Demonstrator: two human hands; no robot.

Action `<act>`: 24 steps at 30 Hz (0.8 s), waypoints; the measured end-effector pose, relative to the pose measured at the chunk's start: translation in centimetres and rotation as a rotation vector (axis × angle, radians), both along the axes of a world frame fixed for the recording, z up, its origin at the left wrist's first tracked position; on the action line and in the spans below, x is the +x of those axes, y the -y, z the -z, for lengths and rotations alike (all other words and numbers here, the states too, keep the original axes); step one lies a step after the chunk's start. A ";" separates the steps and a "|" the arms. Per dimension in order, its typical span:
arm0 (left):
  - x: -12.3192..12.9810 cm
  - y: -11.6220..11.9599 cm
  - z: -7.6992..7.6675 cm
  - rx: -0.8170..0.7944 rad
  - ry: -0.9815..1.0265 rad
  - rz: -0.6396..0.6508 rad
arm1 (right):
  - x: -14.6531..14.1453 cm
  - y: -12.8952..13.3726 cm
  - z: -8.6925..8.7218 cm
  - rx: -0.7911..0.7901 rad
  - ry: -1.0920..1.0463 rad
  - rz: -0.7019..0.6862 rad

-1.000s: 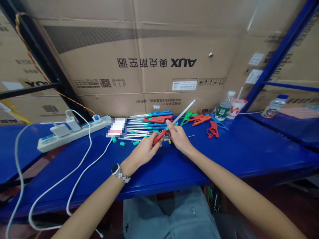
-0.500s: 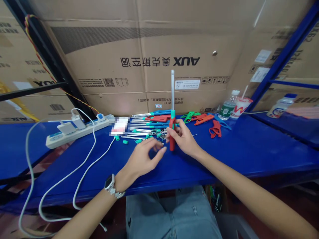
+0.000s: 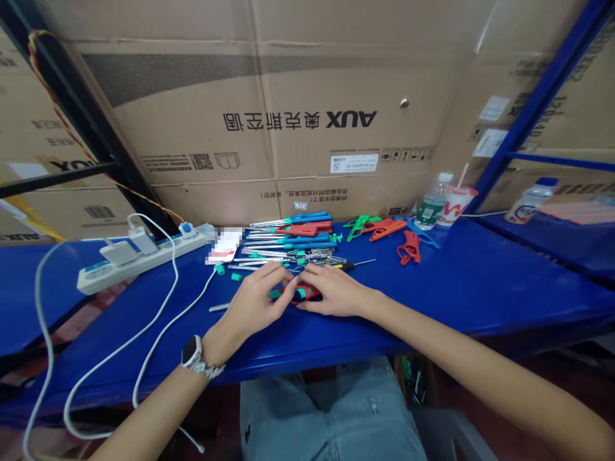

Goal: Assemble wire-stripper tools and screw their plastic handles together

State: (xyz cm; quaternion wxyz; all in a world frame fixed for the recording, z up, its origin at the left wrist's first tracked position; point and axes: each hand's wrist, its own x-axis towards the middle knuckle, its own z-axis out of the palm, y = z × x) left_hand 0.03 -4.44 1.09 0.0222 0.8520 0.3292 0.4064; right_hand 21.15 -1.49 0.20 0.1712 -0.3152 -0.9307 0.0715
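A long-necked lighter with a red handle (image 3: 311, 293) lies level, low over the front of the blue table (image 3: 384, 333). Its metal tube pokes out to the left from under my left hand (image 3: 259, 299), whose fingers close around the green collar area. My right hand (image 3: 336, 291) grips the red handle from the other side, thumb below and fingers on top. The fingertips of both hands nearly meet and cover much of the lighter. Just behind them are loose metal tubes and wire parts (image 3: 319, 255), plus a screwdriver (image 3: 350, 265) with a thin shaft.
Blue-handled lighters (image 3: 307, 240) are stacked behind my hands. Loose red handle shells (image 3: 409, 248) and green ones (image 3: 358, 224) lie to the right. A water bottle (image 3: 430, 205) and paper cup (image 3: 454, 206) stand farther right. At left, a power strip (image 3: 139, 259) trails white cables.
The lighter has gone from upright in my right hand to lying level, tube to the left. My left hand, open before, has closed on it. The view has shifted slightly.
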 end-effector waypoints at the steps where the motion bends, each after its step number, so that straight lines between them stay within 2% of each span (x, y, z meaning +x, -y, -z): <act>1: 0.1 -0.3 0.2 -0.025 -0.014 -0.011 | -0.1 -0.1 0.1 0.008 -0.003 -0.013; 5: 0.4 -1.3 0.4 -0.083 -0.056 -0.036 | 0.6 -0.6 -0.1 -0.022 -0.147 -0.023; 9: 1.4 -3.1 -0.3 -0.131 -0.112 -0.035 | 3.7 -1.6 -0.5 -0.001 -0.325 0.088; 12: 2.8 -4.8 -0.9 -0.144 -0.162 -0.020 | 6.1 -2.1 -0.6 0.052 -0.172 0.193; 15: 3.8 -5.6 -0.9 -0.127 -0.140 0.046 | 7.1 -2.0 -0.6 0.087 -0.022 0.236; 19: 3.5 -4.7 0.1 -0.126 -0.191 0.179 | 6.4 -2.4 -0.3 0.090 0.027 0.263; 24: 2.5 -3.5 0.9 -0.081 -0.390 0.151 | 5.9 -3.4 0.1 0.093 0.027 0.217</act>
